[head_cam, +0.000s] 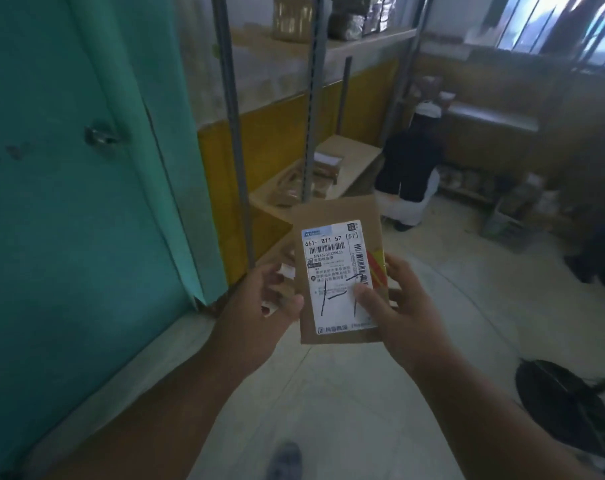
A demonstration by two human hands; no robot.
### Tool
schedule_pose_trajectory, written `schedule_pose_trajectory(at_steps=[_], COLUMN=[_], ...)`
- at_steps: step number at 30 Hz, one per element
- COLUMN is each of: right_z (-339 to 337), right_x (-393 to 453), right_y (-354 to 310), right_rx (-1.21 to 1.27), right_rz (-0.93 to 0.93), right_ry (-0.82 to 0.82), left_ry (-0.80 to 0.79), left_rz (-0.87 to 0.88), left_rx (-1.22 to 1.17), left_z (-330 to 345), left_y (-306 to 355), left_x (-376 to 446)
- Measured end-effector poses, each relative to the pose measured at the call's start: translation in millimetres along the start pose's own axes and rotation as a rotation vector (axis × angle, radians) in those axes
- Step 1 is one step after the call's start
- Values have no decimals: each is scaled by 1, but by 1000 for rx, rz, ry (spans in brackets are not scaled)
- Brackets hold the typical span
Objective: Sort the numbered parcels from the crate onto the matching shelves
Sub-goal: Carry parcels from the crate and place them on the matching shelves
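I hold a flat brown cardboard parcel [339, 216] upright in front of me, its white shipping label with barcodes and black pen marks facing me. My right hand [401, 306] grips its right edge, thumb pressed on the label. My left hand [259, 306] holds another small brown parcel [282, 271] just behind and to the left of it. Ahead stands a metal shelf rack [314, 98] with wooden boards. Several parcels [323, 168] lie on its low shelf and more sit on the top one.
A teal door [69, 168] fills the left side. A person in dark top and white trousers [408, 171] crouches beyond the rack. More parcels and a crate [508, 213] stand by the far wall. A black fan [567, 407] lies at the lower right on the pale floor.
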State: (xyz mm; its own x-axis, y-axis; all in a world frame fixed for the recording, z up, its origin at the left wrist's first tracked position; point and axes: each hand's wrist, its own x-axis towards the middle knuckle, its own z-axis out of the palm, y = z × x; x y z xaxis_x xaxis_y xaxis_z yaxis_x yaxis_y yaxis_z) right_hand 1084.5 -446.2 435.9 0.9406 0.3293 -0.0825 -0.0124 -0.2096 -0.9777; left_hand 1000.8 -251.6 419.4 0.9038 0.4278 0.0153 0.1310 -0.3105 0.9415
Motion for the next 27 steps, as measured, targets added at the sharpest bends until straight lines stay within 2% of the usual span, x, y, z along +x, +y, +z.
schedule_pose_trajectory(at_steps=[9, 15, 18, 22, 27], right_z=[-117, -207, -251, -303, -320], right_x=[162, 278, 355, 466, 602], right_y=[-3, 25, 37, 31, 19], right_rx=[-86, -89, -98, -106, -121], right_rz=[43, 23, -6, -6, -27], right_ry=[198, 294, 263, 122, -22], left_ry=[-215, -312, -264, -158, 0], left_rz=[76, 140, 108, 0, -82], left_rx=[67, 93, 63, 9, 25], left_z=[131, 244, 295, 338, 359], left_y=[50, 71, 77, 96, 107], left_x=[219, 341, 401, 476, 571])
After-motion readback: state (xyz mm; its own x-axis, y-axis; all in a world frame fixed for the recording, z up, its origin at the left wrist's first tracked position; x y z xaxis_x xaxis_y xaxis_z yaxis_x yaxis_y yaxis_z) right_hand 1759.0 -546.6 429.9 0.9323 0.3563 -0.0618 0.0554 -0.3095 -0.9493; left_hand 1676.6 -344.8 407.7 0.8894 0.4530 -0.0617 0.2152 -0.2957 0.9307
